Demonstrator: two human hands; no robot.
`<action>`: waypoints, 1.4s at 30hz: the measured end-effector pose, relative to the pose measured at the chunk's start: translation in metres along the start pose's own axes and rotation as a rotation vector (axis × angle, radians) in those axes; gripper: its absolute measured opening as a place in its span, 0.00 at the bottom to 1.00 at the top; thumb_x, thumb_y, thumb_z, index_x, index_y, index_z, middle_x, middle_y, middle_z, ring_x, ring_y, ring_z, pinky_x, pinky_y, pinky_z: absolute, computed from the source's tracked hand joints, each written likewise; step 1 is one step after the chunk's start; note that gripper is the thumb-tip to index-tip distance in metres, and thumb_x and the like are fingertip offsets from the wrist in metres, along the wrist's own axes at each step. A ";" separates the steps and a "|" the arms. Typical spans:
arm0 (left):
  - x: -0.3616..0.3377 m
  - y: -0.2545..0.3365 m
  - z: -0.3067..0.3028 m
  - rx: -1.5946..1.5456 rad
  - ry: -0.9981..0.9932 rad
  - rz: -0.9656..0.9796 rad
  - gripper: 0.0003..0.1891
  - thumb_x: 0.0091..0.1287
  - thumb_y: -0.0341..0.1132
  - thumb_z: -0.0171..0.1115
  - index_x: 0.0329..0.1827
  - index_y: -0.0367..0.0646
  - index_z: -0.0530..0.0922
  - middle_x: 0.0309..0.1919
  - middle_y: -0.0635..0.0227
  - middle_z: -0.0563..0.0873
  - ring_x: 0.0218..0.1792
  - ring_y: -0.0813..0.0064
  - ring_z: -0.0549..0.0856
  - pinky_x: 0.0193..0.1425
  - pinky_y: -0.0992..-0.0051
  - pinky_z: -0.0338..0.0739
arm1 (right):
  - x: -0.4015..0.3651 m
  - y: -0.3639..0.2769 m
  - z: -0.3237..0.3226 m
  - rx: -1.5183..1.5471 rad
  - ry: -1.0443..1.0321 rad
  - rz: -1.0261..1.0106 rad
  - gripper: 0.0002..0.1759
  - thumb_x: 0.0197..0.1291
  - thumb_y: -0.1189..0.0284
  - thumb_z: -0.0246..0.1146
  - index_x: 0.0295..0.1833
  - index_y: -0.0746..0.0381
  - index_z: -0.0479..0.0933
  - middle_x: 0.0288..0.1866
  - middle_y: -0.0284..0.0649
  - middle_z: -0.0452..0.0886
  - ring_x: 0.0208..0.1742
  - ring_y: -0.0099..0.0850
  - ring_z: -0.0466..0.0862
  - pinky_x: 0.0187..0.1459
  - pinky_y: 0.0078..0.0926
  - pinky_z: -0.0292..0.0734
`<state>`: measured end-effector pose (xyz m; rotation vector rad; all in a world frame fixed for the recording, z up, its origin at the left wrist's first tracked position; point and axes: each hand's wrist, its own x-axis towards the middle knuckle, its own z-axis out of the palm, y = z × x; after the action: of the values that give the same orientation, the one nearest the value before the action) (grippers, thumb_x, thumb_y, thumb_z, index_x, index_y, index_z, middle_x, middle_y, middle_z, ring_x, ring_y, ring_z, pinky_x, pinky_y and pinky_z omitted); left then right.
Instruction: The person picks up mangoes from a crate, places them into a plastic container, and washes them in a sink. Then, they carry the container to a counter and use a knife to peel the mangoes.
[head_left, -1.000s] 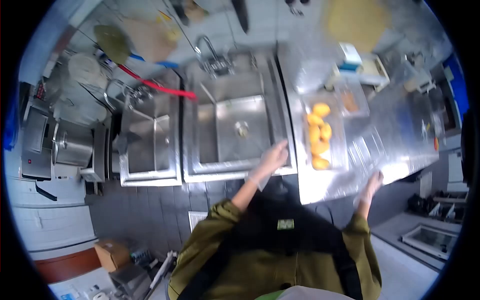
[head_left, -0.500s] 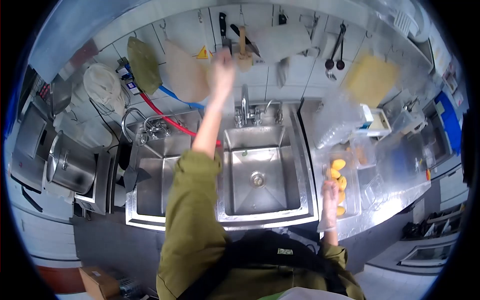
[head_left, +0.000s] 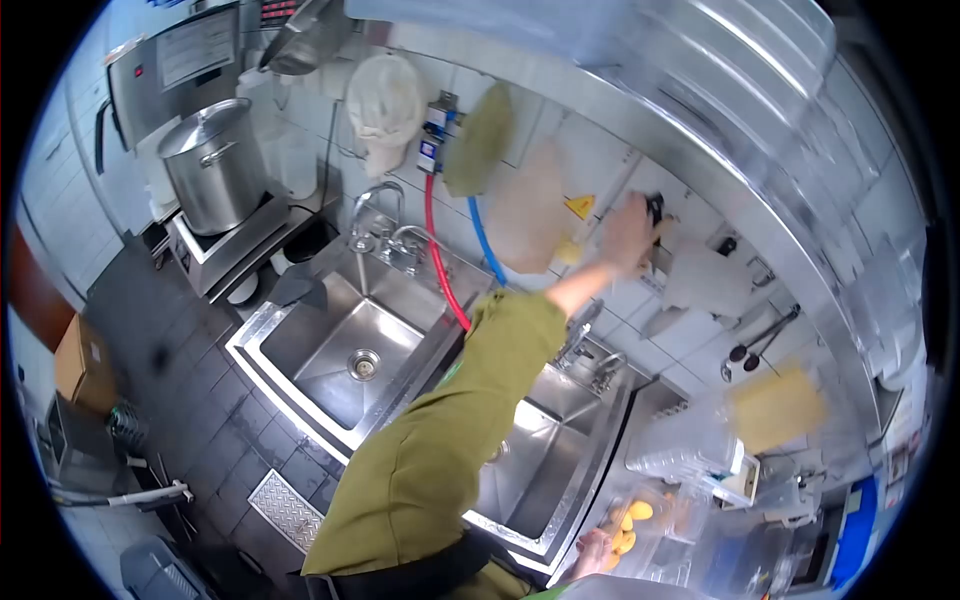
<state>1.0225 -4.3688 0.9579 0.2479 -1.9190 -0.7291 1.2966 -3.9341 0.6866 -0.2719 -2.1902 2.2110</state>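
Observation:
My left hand (head_left: 627, 238) is raised to the tiled wall above the sinks. Its fingers close round the black handle of a knife (head_left: 655, 207) on the wall rack, beside a wooden-handled tool (head_left: 664, 230); the blade is mostly hidden. Low on the right, my right hand (head_left: 592, 550) is at the near side of a clear plastic tray (head_left: 650, 553) holding several yellow fruits (head_left: 627, 522). Its fingers look curled beside the fruit, and whatever they hold is hidden. A thin clear glove showed on it earlier.
Two steel sinks (head_left: 310, 350) lie below my left arm, with a tap (head_left: 375, 215) and a red hose (head_left: 435, 240) behind. A lidded pot (head_left: 212, 165) stands left. A steel shelf edge (head_left: 740, 180) runs overhead. Stacked clear containers (head_left: 680, 445) stand right.
The view has turned left and tilted, bringing more floor and the pot into sight. My left hand has moved up onto the black knife handle. My right hand stays by the fruit.

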 end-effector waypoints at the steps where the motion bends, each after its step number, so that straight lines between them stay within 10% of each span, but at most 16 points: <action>1: -0.021 0.007 -0.018 0.042 0.001 0.130 0.19 0.58 0.35 0.59 0.48 0.35 0.67 0.42 0.53 0.76 0.33 0.54 0.80 0.32 0.62 0.74 | 0.014 0.004 -0.001 0.021 -0.051 0.034 0.08 0.60 0.66 0.57 0.39 0.59 0.73 0.30 0.33 0.76 0.27 0.21 0.74 0.28 0.18 0.68; 3: -0.061 0.020 -0.031 -0.118 0.014 0.045 0.14 0.59 0.31 0.54 0.48 0.39 0.69 0.40 0.56 0.75 0.27 0.58 0.79 0.27 0.64 0.74 | 0.039 0.012 0.002 0.057 -0.154 0.105 0.08 0.60 0.66 0.57 0.39 0.59 0.74 0.31 0.34 0.77 0.27 0.24 0.75 0.27 0.20 0.69; 11: -0.251 0.080 -0.142 -0.173 -0.358 0.998 0.13 0.48 0.37 0.58 0.38 0.50 0.71 0.30 0.75 0.70 0.32 0.76 0.74 0.27 0.76 0.69 | -0.016 -0.140 0.111 0.279 -0.762 0.154 0.33 0.58 0.42 0.55 0.53 0.61 0.69 0.36 0.39 0.77 0.37 0.30 0.78 0.39 0.30 0.77; 18: -0.313 0.085 -0.172 -0.308 -0.542 0.870 0.16 0.43 0.38 0.63 0.35 0.47 0.72 0.31 0.74 0.73 0.34 0.74 0.75 0.29 0.75 0.69 | -0.048 -0.147 0.104 0.101 -0.991 0.148 0.19 0.52 0.62 0.63 0.42 0.65 0.72 0.34 0.39 0.76 0.35 0.29 0.76 0.40 0.28 0.73; 25: -0.380 0.146 -0.162 -0.240 -0.580 0.838 0.16 0.44 0.36 0.64 0.36 0.45 0.71 0.32 0.72 0.74 0.35 0.73 0.76 0.33 0.75 0.70 | -0.060 -0.118 0.027 0.220 -0.896 0.235 0.12 0.50 0.76 0.59 0.42 0.64 0.71 0.34 0.38 0.76 0.34 0.30 0.76 0.39 0.28 0.72; 31: -0.462 0.264 -0.101 -0.333 -0.630 0.703 0.10 0.49 0.33 0.59 0.35 0.47 0.70 0.32 0.73 0.73 0.36 0.75 0.77 0.33 0.78 0.71 | -0.048 -0.074 -0.117 0.120 -0.624 -0.030 0.13 0.55 0.64 0.62 0.42 0.58 0.71 0.32 0.27 0.71 0.29 0.17 0.71 0.29 0.15 0.66; 32: -0.471 0.281 -0.088 -0.199 -0.511 0.911 0.13 0.49 0.32 0.59 0.39 0.48 0.72 0.37 0.74 0.75 0.38 0.75 0.78 0.36 0.77 0.73 | -0.044 -0.059 -0.149 0.105 -0.523 -0.050 0.13 0.57 0.64 0.60 0.44 0.59 0.71 0.31 0.27 0.70 0.29 0.17 0.71 0.29 0.15 0.66; 36: -0.512 0.354 -0.057 -0.518 -0.867 0.480 0.13 0.58 0.28 0.54 0.47 0.45 0.77 0.40 0.66 0.80 0.37 0.67 0.80 0.36 0.69 0.75 | -0.056 -0.082 -0.269 0.137 -0.171 -0.071 0.16 0.64 0.68 0.54 0.52 0.66 0.72 0.27 0.27 0.68 0.29 0.18 0.69 0.32 0.14 0.64; 38: -0.531 0.366 -0.046 -0.448 -0.608 0.445 0.10 0.56 0.27 0.55 0.41 0.41 0.78 0.33 0.63 0.81 0.31 0.62 0.81 0.35 0.66 0.75 | -0.065 -0.107 -0.322 0.085 -0.006 -0.051 0.14 0.65 0.71 0.53 0.52 0.66 0.72 0.28 0.28 0.69 0.33 0.18 0.69 0.38 0.14 0.64; 42: -0.553 0.355 -0.031 -0.301 -0.821 0.084 0.08 0.60 0.26 0.57 0.42 0.42 0.79 0.34 0.62 0.82 0.35 0.60 0.82 0.38 0.67 0.77 | -0.057 -0.090 -0.407 0.059 0.157 -0.156 0.13 0.63 0.74 0.54 0.52 0.64 0.73 0.29 0.27 0.68 0.34 0.18 0.69 0.40 0.16 0.64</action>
<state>1.3539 -3.8363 0.7590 -0.3803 -2.5107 -1.1642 1.3983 -3.5369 0.7817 -0.2544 -1.9906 2.0915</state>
